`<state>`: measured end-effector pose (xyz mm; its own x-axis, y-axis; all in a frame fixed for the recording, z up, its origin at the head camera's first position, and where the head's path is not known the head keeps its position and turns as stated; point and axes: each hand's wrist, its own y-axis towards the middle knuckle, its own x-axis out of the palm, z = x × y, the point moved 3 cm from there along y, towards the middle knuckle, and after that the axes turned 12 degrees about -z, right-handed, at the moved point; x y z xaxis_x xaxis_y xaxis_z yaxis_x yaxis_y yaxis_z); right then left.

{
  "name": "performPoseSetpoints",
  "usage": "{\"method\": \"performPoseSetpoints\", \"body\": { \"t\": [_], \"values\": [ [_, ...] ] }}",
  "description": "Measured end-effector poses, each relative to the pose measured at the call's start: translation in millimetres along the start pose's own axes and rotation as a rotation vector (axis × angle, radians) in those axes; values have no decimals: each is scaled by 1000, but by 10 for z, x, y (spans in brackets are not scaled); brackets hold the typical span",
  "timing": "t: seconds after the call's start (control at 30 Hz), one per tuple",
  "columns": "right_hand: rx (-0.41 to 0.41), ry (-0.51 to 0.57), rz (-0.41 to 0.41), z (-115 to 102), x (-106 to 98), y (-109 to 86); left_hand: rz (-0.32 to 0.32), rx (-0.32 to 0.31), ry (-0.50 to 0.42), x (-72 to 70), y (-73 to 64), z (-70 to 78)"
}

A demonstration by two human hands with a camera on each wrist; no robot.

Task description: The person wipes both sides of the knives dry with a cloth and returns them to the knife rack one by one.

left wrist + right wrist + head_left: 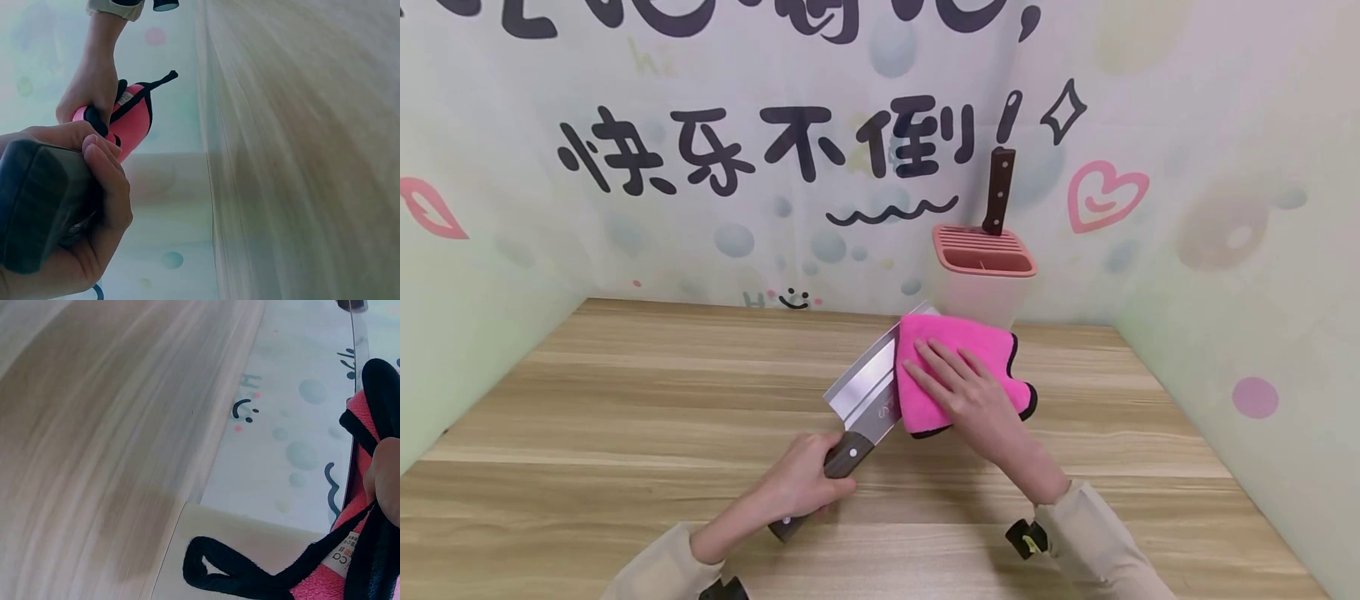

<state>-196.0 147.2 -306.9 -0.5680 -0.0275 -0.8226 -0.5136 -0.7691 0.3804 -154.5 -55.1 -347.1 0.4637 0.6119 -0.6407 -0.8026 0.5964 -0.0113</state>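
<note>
My left hand (805,475) grips the dark riveted handle of a cleaver (865,387), which is held above the table with its blade slanting up to the right. In the left wrist view the end of the cleaver handle (37,200) sticks out of the curled fingers (112,194). My right hand (970,400) holds a pink cloth (958,333) with black edging against the blade, covering its far part. Seen from the right wrist, the thumb (386,478) presses the folded cloth (322,584) from beneath, and a black hanging loop dangles from it.
Behind the cloth, a white knife holder (977,296) with a pink slotted top stands near the back wall. One dark-handled knife (999,192) is upright in it. The wood-grain table (625,400) has printed walls on its back and sides.
</note>
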Motion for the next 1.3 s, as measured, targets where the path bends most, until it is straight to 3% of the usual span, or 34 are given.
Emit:
{"method": "performPoseSetpoints", "body": {
  "t": [0.47, 0.7, 0.97, 1.3],
  "values": [
    [102, 97, 40, 157, 90, -67, 24, 1, 47, 2, -2, 2],
    [194, 174, 41, 213, 118, -93, 52, -1, 128, -6, 2, 3],
    [250, 232, 107, 262, 122, -126, 32, 5, 10, -13, 5, 8],
    [291, 314, 234, 271, 34, -123, 48, 82, -145, -27, 7, 25]
  ]
}}
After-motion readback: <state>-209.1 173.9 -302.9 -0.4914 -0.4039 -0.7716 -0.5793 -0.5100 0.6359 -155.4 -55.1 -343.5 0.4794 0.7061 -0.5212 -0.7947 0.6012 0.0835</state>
